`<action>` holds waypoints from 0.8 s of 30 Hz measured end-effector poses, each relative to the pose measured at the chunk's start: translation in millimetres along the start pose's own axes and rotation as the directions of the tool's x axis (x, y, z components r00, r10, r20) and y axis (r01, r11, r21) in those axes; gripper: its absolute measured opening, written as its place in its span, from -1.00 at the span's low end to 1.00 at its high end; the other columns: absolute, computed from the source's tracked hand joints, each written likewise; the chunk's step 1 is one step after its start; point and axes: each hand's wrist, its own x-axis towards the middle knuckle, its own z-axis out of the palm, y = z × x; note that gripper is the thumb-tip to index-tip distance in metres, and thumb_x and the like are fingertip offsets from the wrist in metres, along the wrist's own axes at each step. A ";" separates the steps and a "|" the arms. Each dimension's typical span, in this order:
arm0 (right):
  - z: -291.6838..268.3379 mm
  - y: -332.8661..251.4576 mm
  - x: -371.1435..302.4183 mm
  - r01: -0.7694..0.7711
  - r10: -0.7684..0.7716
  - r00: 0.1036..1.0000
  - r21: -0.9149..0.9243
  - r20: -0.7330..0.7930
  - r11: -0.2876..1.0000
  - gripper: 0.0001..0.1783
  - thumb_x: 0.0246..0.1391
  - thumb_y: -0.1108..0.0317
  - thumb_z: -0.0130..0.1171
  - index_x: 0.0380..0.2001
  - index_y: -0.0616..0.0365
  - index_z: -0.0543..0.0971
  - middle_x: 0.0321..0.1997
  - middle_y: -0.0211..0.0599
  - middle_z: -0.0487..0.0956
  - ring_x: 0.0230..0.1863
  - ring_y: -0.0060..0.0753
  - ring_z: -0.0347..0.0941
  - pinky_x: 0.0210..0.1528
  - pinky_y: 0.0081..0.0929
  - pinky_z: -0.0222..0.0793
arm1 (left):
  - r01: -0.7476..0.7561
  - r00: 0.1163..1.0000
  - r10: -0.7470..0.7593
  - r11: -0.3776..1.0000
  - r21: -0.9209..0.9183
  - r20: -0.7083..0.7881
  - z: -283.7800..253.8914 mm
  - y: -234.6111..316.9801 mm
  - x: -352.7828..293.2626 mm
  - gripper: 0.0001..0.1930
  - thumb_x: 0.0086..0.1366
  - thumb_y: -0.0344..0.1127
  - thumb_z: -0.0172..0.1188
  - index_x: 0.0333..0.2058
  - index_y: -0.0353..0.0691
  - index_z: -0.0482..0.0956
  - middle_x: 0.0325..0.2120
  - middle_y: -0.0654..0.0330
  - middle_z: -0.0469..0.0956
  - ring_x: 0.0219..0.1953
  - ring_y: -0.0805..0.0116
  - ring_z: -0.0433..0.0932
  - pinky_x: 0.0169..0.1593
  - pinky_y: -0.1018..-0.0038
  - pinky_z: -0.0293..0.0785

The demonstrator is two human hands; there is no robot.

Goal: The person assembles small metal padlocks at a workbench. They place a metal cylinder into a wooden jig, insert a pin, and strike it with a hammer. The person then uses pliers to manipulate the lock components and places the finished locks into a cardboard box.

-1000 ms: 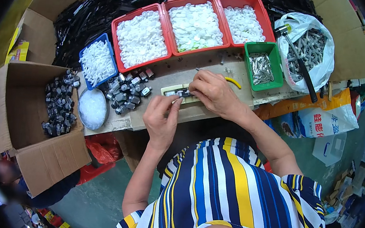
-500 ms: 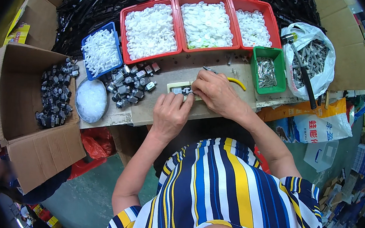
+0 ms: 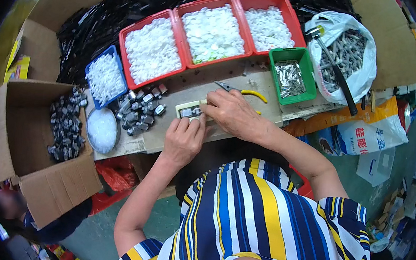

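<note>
Down at the middle of the cardboard-covered bench, both hands are meeting over a small pale block with a little metal piece seated in it. The left hand is lying palm down just below the block, fingers curled loosely, fingertips touching its near edge and pinching at a small part there; whether anything is actually gripped I cannot tell. The right hand is coming in from the right, fingers bent and closed together, its tips pressing on the right end of the block; what it is holding, if anything, is hidden under the fingers.

Just left of the block a loose heap of small metal parts is lying on the cardboard. Behind the right hand, yellow-handled pliers are resting flat. Along the back of the bench three red trays are sitting side by side, each filled with white plastic pieces. A blue tray of white pieces is standing at the left end, with a round bowl of white bits just in front of it. A green tray of small metal pins is sitting to the right, beside a white bag of grey metal parts. At the far left an open cardboard box is holding dark finished pieces.
</note>
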 end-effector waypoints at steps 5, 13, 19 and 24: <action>-39.8 21.7 -13.5 -0.120 0.144 0.978 0.164 -0.149 0.979 -0.87 0.05 0.44 0.26 -0.31 0.20 0.58 -0.30 -0.20 0.48 -0.17 -0.13 0.51 -0.17 -0.19 0.39 | 0.049 0.999 -0.047 0.994 -0.098 0.027 -8.7 -2.1 1.7 -0.67 0.12 -0.30 0.42 -0.13 -0.23 0.66 -0.51 0.27 0.45 -0.46 0.31 0.45 -0.35 0.38 0.36; -89.6 81.3 -76.8 -0.598 0.585 0.802 -0.154 -0.121 0.787 -0.85 0.03 0.46 0.28 -0.32 0.29 0.60 -0.29 -0.06 0.53 -0.20 0.09 0.52 -0.14 -0.09 0.42 | 0.059 0.993 -0.093 0.926 -0.372 -0.075 -11.6 -18.8 77.8 -0.84 0.13 -0.42 0.39 -0.30 -0.26 0.64 -0.47 0.14 0.50 -0.42 0.17 0.49 -0.34 0.32 0.38; -86.6 89.6 -76.6 -0.603 0.600 0.798 -0.108 -0.060 0.791 -0.84 0.05 0.45 0.26 -0.33 0.35 0.57 -0.36 -0.06 0.54 -0.31 0.04 0.52 -0.23 -0.13 0.40 | 0.023 0.988 -0.090 0.891 -0.453 -0.127 25.8 -28.0 182.2 -0.90 0.10 -0.47 0.35 -0.37 -0.31 0.70 -0.42 0.08 0.57 -0.28 0.12 0.50 -0.19 0.25 0.46; -86.2 89.5 -79.2 -0.623 0.625 0.774 0.058 -0.105 0.780 -0.89 0.08 0.49 0.20 -0.36 0.35 0.55 -0.35 -0.04 0.52 -0.30 0.00 0.52 -0.22 -0.16 0.40 | -0.030 0.998 0.012 0.948 -0.318 -0.057 80.7 -32.1 248.2 -0.91 0.03 -0.50 0.34 -0.43 -0.30 0.73 -0.44 0.10 0.62 -0.23 0.10 0.50 -0.13 0.23 0.47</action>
